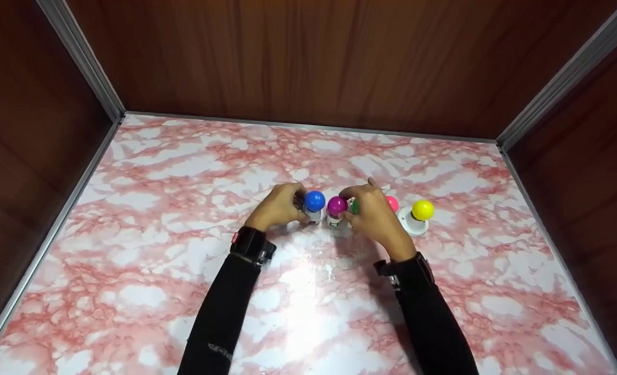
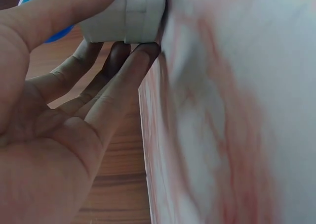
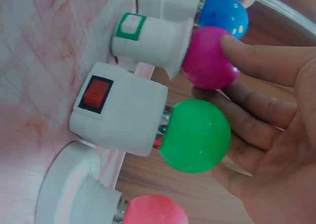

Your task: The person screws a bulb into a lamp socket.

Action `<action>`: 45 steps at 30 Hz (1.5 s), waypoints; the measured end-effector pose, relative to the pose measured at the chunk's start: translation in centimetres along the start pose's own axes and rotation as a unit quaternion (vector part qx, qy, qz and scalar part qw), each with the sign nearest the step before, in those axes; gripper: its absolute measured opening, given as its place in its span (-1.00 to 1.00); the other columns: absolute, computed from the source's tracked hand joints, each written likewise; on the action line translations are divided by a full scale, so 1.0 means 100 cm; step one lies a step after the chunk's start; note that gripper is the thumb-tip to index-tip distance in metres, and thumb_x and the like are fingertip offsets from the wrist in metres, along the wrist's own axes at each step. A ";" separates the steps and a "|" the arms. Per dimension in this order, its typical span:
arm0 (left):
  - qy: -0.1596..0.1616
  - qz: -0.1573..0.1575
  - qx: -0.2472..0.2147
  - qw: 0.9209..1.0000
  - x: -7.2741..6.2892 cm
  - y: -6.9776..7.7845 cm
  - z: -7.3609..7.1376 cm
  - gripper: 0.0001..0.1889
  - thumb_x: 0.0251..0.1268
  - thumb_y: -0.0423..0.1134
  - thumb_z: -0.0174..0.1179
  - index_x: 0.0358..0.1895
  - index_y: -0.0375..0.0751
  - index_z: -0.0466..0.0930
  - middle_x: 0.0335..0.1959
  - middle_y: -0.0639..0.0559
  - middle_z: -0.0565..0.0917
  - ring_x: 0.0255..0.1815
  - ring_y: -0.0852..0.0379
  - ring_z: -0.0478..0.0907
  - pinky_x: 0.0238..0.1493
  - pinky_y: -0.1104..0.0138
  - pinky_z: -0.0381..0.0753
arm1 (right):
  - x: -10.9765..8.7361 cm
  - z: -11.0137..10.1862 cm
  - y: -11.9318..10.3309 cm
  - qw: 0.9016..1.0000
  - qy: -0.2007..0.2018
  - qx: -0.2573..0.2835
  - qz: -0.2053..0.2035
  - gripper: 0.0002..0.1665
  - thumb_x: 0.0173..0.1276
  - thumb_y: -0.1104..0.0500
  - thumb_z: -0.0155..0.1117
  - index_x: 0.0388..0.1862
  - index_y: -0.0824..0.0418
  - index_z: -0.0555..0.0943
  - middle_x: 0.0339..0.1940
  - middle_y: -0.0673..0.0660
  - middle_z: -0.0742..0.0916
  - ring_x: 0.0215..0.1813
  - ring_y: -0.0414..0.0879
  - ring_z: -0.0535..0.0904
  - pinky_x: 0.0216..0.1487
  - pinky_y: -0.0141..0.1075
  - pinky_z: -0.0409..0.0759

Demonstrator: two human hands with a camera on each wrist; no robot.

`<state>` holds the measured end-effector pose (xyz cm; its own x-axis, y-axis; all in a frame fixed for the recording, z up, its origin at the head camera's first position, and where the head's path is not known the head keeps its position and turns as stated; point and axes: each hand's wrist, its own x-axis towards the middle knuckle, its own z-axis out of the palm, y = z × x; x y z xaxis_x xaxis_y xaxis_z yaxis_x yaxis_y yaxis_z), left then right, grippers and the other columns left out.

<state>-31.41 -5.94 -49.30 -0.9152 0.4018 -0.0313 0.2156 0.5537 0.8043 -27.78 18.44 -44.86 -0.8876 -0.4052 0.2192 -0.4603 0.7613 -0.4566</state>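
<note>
Several round colored bulbs stand upright in white holders in a row. My left hand (image 1: pixel 280 204) grips the white holder (image 2: pixel 143 15) under the blue bulb (image 1: pixel 315 201), thumb on one side and fingers on the other. Just to its right, my right hand (image 1: pixel 373 213) pinches the magenta bulb (image 3: pixel 210 58) between thumb and fingers. That bulb sits in a white holder (image 3: pixel 153 43) with a green-framed switch. Beneath the right hand is a green bulb (image 3: pixel 195 136), its boxy holder (image 3: pixel 128 110) bearing a red switch (image 3: pixel 96 93); the head view mostly hides this bulb.
To the right of my right hand stand a pink bulb (image 1: pixel 392 203) and a yellow bulb (image 1: pixel 423 210), the yellow one on a round white base (image 1: pixel 411 225). Dark wooden panels (image 1: pixel 308 62) wall in the red-and-white marbled table (image 1: pixel 157 271) at the back and sides.
</note>
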 end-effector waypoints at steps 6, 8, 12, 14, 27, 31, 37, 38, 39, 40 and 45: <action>-0.006 -0.008 -0.006 1.000 -0.002 -0.002 -0.001 -0.44 -0.02 -0.40 0.61 0.13 -0.31 0.65 0.08 -0.19 0.78 0.15 -0.12 0.73 0.34 0.08 0.71 | 0.002 0.000 -0.001 1.000 -0.011 0.003 0.009 -0.59 0.21 0.35 0.51 0.06 0.40 0.75 0.01 0.32 0.87 0.14 0.22 0.79 0.80 0.29 0.03; -0.009 -0.011 -0.007 1.000 -0.003 -0.003 -0.001 -0.44 -0.01 -0.41 0.61 0.14 -0.31 0.65 0.08 -0.19 0.78 0.14 -0.12 0.73 0.34 0.08 0.71 | 0.002 0.001 -0.001 1.000 -0.013 0.004 0.009 -0.59 0.20 0.35 0.51 0.06 0.39 0.76 0.01 0.31 0.87 0.13 0.22 0.80 0.80 0.29 0.02; -0.011 -0.011 -0.002 1.000 -0.005 -0.006 -0.001 -0.45 0.03 -0.40 0.58 0.16 -0.29 0.64 0.08 -0.16 0.78 0.14 -0.08 0.73 0.33 0.09 0.71 | 0.003 0.003 -0.002 1.000 -0.013 0.005 0.002 -0.60 0.19 0.35 0.50 0.05 0.39 0.76 0.00 0.30 0.87 0.14 0.21 0.80 0.80 0.28 0.04; -0.011 -0.012 0.000 1.000 -0.006 -0.006 -0.002 -0.45 0.04 -0.41 0.58 0.16 -0.29 0.64 0.08 -0.16 0.78 0.13 -0.08 0.73 0.33 0.09 0.71 | 0.003 0.003 -0.002 1.000 -0.012 0.005 -0.001 -0.60 0.19 0.35 0.50 0.05 0.38 0.77 0.00 0.29 0.87 0.13 0.21 0.79 0.80 0.28 0.05; -0.019 -0.022 0.012 1.000 -0.006 -0.003 -0.002 -0.48 0.03 -0.39 0.59 0.12 -0.26 0.64 0.06 -0.13 0.77 0.13 -0.06 0.70 0.33 0.08 0.69 | 0.001 0.006 0.000 1.000 -0.006 0.010 -0.005 -0.63 0.17 0.34 0.56 -0.01 0.38 0.77 -0.05 0.29 0.88 0.08 0.20 0.80 0.79 0.27 0.10; -0.024 -0.025 0.013 0.999 -0.004 -0.002 0.000 -0.47 0.03 -0.38 0.60 0.13 -0.26 0.64 0.07 -0.13 0.76 0.14 -0.06 0.69 0.34 0.08 0.68 | -0.001 0.005 0.000 1.000 -0.008 0.016 0.001 -0.61 0.17 0.35 0.56 0.01 0.38 0.77 -0.03 0.29 0.88 0.11 0.20 0.79 0.80 0.26 0.08; -0.035 -0.025 0.022 0.999 -0.006 0.002 -0.005 -0.43 0.02 -0.38 0.59 0.18 -0.22 0.62 0.11 -0.12 0.75 0.18 -0.06 0.68 0.32 0.08 0.70 | -0.003 0.001 0.000 1.000 -0.018 0.020 0.015 -0.53 0.20 0.33 0.55 0.12 0.36 0.74 0.08 0.29 0.85 0.22 0.22 0.76 0.79 0.30 0.05; -0.034 -0.021 0.027 0.999 -0.007 0.003 -0.007 -0.42 0.04 -0.38 0.58 0.19 -0.22 0.63 0.14 -0.13 0.75 0.19 -0.07 0.68 0.32 0.08 0.70 | -0.004 0.000 -0.001 0.999 -0.016 0.022 0.018 -0.53 0.23 0.30 0.54 0.14 0.35 0.73 0.11 0.29 0.85 0.25 0.22 0.75 0.79 0.29 0.06; -0.032 -0.019 0.031 0.999 -0.009 0.004 -0.010 -0.42 0.06 -0.39 0.56 0.22 -0.23 0.63 0.16 -0.14 0.74 0.21 -0.09 0.68 0.32 0.07 0.70 | -0.005 -0.002 -0.001 0.999 -0.011 0.024 0.020 -0.53 0.26 0.28 0.53 0.16 0.33 0.73 0.12 0.28 0.84 0.27 0.22 0.74 0.79 0.28 0.09; -0.029 -0.017 0.035 0.999 -0.011 0.005 -0.013 -0.42 0.09 -0.40 0.53 0.24 -0.24 0.62 0.19 -0.16 0.73 0.23 -0.11 0.67 0.33 0.06 0.70 | -0.005 -0.003 -0.002 0.999 -0.004 0.027 0.022 -0.54 0.29 0.25 0.53 0.17 0.32 0.72 0.14 0.27 0.84 0.29 0.21 0.73 0.79 0.26 0.12; 0.033 -0.023 0.047 0.998 -0.027 0.012 -0.029 -0.53 0.36 -0.36 0.36 0.32 -0.24 0.58 0.29 -0.22 0.66 0.31 -0.18 0.62 0.39 -0.01 0.66 | -0.011 -0.014 0.002 0.996 0.085 0.025 -0.016 -0.67 0.40 0.21 0.48 0.09 0.27 0.75 0.08 0.24 0.85 0.23 0.20 0.72 0.51 0.11 0.58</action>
<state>-29.67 -8.49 -46.57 -0.9442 0.3284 -0.0253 0.2016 0.6371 0.7439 -26.93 19.76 -43.98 -0.8641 -0.3341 0.3764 -0.4916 0.7206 -0.4889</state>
